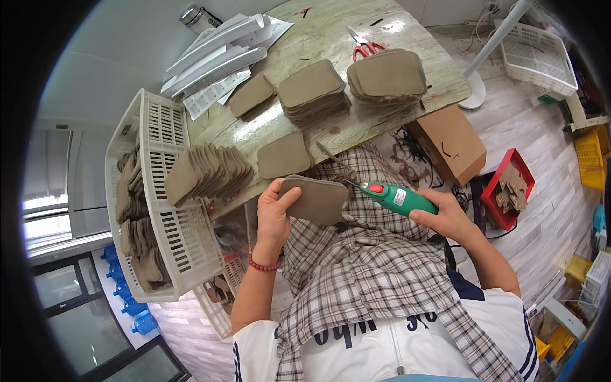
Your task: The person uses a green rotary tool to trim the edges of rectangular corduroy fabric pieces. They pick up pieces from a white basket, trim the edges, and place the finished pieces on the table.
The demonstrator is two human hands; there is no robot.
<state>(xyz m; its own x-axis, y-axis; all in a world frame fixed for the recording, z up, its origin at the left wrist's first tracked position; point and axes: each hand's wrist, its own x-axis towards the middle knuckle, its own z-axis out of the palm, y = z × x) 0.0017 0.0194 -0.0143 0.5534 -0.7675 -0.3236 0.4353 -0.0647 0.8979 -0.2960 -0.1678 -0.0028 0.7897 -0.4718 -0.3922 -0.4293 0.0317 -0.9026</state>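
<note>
Above my lap, my left hand [275, 210] grips a brown rounded-corner fabric pad [316, 202], thumb on top and the other fingers beneath. My right hand [445, 216] is wrapped round a green handheld electric tool [399, 198] with a red switch. Its thin metal tip points left, close to the pad's right edge. Whether the tip touches the pad, I cannot tell. Just beyond the pad, a similar brown pad [284, 155] lies at the table's near edge. Stacks of such pads [312, 86] stand farther back, and a leaning row of them [207, 172] is at the left.
A white plastic basket [167, 137] with brown pieces stands left of the wooden table [305, 38]. Red-handled scissors [366, 48] and rolled papers [219, 51] lie at the back. To the right are a cardboard box [450, 143] and a red tray [509, 191] of scraps.
</note>
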